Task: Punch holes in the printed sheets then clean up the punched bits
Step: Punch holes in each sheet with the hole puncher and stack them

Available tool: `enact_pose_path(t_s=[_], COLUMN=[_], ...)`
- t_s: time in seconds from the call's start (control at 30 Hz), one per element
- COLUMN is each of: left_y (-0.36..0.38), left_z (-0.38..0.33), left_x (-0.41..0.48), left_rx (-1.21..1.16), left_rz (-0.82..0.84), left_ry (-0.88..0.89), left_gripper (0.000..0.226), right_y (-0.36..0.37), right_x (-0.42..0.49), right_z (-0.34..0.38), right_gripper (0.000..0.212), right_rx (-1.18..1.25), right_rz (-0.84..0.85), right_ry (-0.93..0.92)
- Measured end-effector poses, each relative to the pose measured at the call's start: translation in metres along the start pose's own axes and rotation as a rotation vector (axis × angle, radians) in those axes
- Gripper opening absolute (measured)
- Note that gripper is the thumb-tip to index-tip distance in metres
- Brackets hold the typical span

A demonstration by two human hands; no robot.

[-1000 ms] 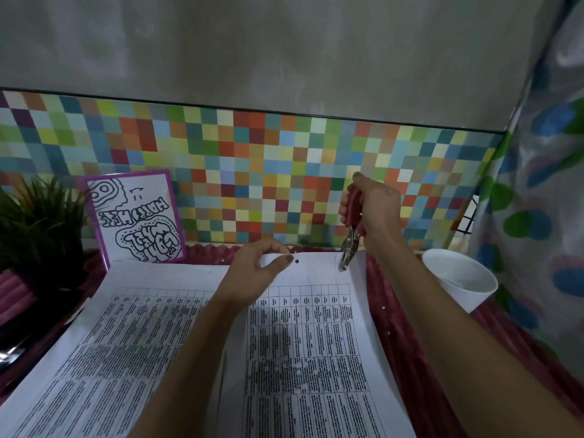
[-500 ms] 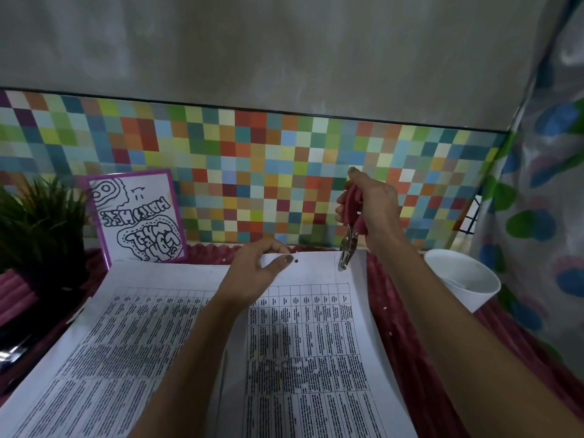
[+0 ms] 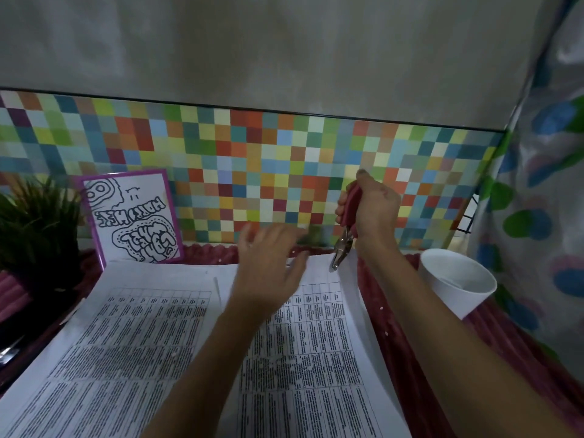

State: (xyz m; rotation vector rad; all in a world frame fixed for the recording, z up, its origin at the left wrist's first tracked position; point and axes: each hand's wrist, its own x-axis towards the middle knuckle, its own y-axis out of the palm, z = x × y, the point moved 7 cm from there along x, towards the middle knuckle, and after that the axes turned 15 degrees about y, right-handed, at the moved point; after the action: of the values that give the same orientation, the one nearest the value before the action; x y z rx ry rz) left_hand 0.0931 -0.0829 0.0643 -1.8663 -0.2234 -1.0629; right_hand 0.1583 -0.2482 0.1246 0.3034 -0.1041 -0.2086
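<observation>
Red ribbed cloth (image 3: 410, 358) covered the desk below a wall of coloured tiles (image 3: 221, 172). Two printed sheets lay side by side on it, the left sheet (image 3: 126, 343) and the right sheet (image 3: 316, 358).

The right hand (image 3: 373, 210) was still wrapped round the pink handles of the hole punch (image 3: 343, 245), its metal nose at the far edge of the right sheet. Whether the nose was biting the paper could not be told.

The left hand (image 3: 268, 263), which half a second before pinned that far edge, had lifted. Its fingers were spread and motion-blurred, gripping nothing; contact with the paper could not be confirmed.

Judgement: the sheet was no longer steadied, which suggests this hole was finished and a shift of the paper was due. White bits (image 3: 381, 308) lay on the cloth near a white cup (image 3: 455, 279), so clean-up remained outstanding.
</observation>
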Motion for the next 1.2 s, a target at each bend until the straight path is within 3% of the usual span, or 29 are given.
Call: enact_pose_path(t_s=[0.1, 0.5, 1.0, 1.07, 1.2], left_y=[0.017, 0.032, 0.034, 0.035, 0.034], left_z=[-0.028, -0.02, -0.016, -0.011, -0.001], left_x=[0.001, -0.004, -0.004, -0.004, -0.004], left_rx=[-0.07, -0.205, -0.237, -0.254, -0.256], left_rz=[-0.006, -0.076, -0.067, -0.05, -0.039], left_ry=[0.072, 0.034, -0.004, -0.045, -0.087], left_gripper=[0.029, 0.019, 0.015, 0.01, 0.009], right_y=[0.0, 0.017, 0.013, 0.011, 0.015], right_x=[-0.003, -0.011, -0.015, -0.012, -0.01], right_z=[0.0, -0.002, -0.001, -0.001, -0.007], right_gripper=[0.037, 0.034, 0.046, 0.04, 0.008], right_rx=[0.003, -0.107, -0.077, -0.043, -0.082], right_rz=[0.007, 0.16, 0.038, 0.044, 0.138], right_ry=[-0.031, -0.029, -0.098, -0.054, 0.071])
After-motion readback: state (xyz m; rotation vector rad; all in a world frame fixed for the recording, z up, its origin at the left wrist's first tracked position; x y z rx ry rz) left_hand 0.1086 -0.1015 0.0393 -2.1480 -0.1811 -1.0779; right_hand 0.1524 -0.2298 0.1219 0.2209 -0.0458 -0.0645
